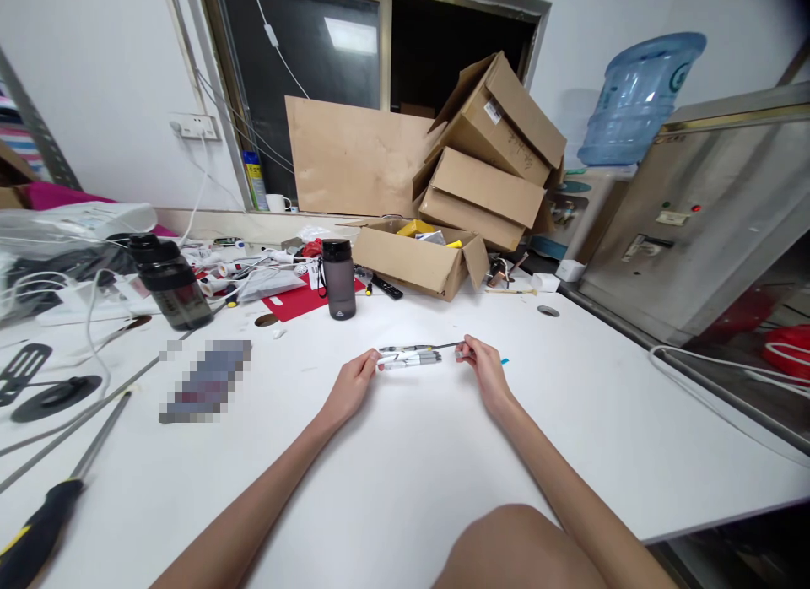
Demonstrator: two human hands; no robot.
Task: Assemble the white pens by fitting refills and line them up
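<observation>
Over the white table, my left hand (pixel 354 382) is closed around the left ends of several white pens (pixel 411 359) with grey tips, lying side by side and pointing right. A darker pen-like piece lies along their far side. My right hand (pixel 486 371) is closed in a pinch, to the right of the pens and apart from their grey tips. A thin dark stick (pixel 448 345) runs from its fingertips toward the pens. Something small and greyish shows at those fingers too, too small to name. A bit of blue (pixel 504 361) sticks out beyond the right hand.
A grey bottle (pixel 339 281) and a dark bottle (pixel 170 283) stand farther back. An open cardboard box (pixel 411 260) is behind. A screwdriver (pixel 56 513) and a blurred-out flat object (pixel 208 382) lie at left. Cables and clutter line the back left.
</observation>
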